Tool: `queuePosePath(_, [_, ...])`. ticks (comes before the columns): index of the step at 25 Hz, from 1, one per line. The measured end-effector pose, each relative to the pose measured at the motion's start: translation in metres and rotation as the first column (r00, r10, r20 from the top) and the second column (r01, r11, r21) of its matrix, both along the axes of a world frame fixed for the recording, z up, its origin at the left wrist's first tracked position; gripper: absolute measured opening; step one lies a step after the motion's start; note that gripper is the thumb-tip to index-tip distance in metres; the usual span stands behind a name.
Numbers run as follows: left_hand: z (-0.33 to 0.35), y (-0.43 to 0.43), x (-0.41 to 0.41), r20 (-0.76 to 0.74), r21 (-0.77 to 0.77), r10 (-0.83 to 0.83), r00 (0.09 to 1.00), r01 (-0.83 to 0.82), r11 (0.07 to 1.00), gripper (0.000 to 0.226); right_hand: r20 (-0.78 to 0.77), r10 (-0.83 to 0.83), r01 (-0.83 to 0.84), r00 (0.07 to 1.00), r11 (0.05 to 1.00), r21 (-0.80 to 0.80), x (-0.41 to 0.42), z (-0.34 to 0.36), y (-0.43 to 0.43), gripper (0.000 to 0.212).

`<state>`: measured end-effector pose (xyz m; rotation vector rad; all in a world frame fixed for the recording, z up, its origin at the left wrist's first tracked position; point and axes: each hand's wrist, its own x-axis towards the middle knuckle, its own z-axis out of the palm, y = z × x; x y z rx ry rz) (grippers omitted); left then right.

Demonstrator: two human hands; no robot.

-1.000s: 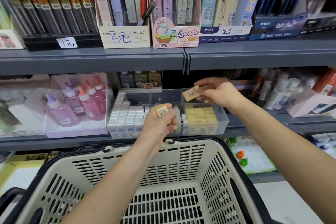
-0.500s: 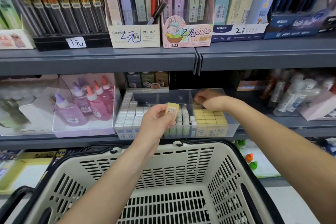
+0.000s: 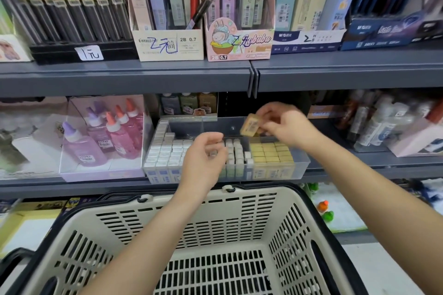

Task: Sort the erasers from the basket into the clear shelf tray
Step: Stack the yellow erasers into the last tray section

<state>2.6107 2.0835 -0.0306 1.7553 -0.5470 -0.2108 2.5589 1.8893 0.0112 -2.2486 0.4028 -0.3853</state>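
Right hand (image 3: 285, 127) pinches a yellow eraser (image 3: 249, 125) by the fingertips above the tray (image 3: 302, 166), near its rear right corner, over the yellow rows (image 3: 271, 151). Left hand (image 3: 203, 153) hangs loosely curled, holding nothing, at the tray's front edge. Hazard: a tilted release could jam the eraser crosswise or drop it into the neighbouring compartment.

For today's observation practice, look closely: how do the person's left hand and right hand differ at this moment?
The right hand pinches a yellow eraser; the left hand holds nothing, its fingers loosely curled. The right hand is raised above the yellow stack at the right end of the clear tray; the left hand sits lower, in front of the tray's middle. Both reach over the basket toward the tray.
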Motion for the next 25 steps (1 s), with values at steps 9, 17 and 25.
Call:
queuePosePath(9, [-0.038,0.080,-0.002,0.400,0.302,0.239,0.885,-0.374,0.877,0.031,-0.359,-0.086,-0.052,0.929,0.932,-0.359,0.043,-0.036,-0.026,0.020])
queuePosePath(17, [-0.033,0.096,-0.016,0.393,0.248,0.128,0.911,-0.239,0.939,0.024,-0.378,-0.094,-0.060,0.921,0.924,-0.377,0.036,-0.026,-0.016,0.030])
queuePosePath(25, [-0.023,0.211,-0.036,0.023,0.621,-0.336,0.942,0.250,0.743,0.029,-0.099,0.435,-0.446,0.895,0.881,-0.157,-0.043,-0.056,0.137,0.011])
